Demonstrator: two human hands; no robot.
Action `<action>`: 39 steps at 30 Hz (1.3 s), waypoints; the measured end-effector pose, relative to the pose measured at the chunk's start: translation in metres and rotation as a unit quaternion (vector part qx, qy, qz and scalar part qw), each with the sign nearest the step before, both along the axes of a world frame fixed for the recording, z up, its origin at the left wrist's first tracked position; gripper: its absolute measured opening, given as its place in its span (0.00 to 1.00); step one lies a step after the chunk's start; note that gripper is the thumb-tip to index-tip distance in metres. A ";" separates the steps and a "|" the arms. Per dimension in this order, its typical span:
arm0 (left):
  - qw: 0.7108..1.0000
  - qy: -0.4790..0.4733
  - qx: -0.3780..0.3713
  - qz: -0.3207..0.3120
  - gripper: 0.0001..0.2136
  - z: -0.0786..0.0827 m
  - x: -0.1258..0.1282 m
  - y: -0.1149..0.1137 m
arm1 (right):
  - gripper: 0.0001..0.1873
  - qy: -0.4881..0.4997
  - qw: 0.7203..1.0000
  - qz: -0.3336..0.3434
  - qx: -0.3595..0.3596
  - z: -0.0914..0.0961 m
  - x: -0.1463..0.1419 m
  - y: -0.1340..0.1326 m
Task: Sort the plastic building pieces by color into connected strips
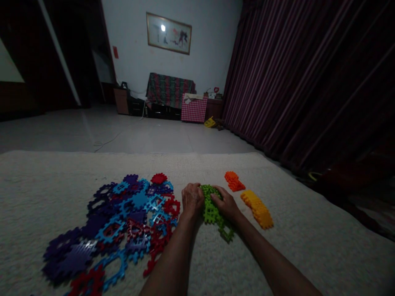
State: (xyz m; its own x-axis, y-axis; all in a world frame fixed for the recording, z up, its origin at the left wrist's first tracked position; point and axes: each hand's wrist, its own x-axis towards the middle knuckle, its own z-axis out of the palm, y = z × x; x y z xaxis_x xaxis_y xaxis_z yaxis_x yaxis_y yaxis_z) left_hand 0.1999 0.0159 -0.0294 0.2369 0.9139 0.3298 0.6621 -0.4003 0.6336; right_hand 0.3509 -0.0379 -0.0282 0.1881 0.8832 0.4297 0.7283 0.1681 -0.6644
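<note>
A pile of green toothed plastic building pieces point(210, 214) lies on the pale mat between my hands. My left hand point(193, 199) is curled against the left side of the green pieces, its fingertips partly hidden. From the right, my right hand point(227, 202) closes over their edge, thumb on top. One green piece hangs loose toward me at the lower end. Beyond my right hand are overlapping orange pieces point(234, 181) and a fanned row of yellow pieces point(257, 209). Left of my hands spreads a jumble of purple, blue and red pieces point(138, 200).
The pale mat point(308, 242) covers the floor in front of me. Behind it, a cable point(101, 144) lies on the tiles. Along the far wall stand a cloth-covered cabinet point(169, 88) and a checked box point(194, 109). A dark curtain point(277, 82) hangs at right.
</note>
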 end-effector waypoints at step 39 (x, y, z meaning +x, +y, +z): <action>0.998 -0.024 -0.054 0.009 0.20 0.013 0.001 0.001 | 0.17 0.056 0.983 -0.141 0.103 -0.002 0.028 0.011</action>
State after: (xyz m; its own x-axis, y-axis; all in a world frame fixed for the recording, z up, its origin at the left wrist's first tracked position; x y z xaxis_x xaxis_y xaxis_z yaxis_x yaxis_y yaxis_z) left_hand 0.2006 0.0171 -0.0164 0.2069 0.9486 0.2394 0.6370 -0.3163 0.7030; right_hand 0.3793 -0.0267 -0.0298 0.4698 0.6849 0.5569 0.6891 0.1097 -0.7163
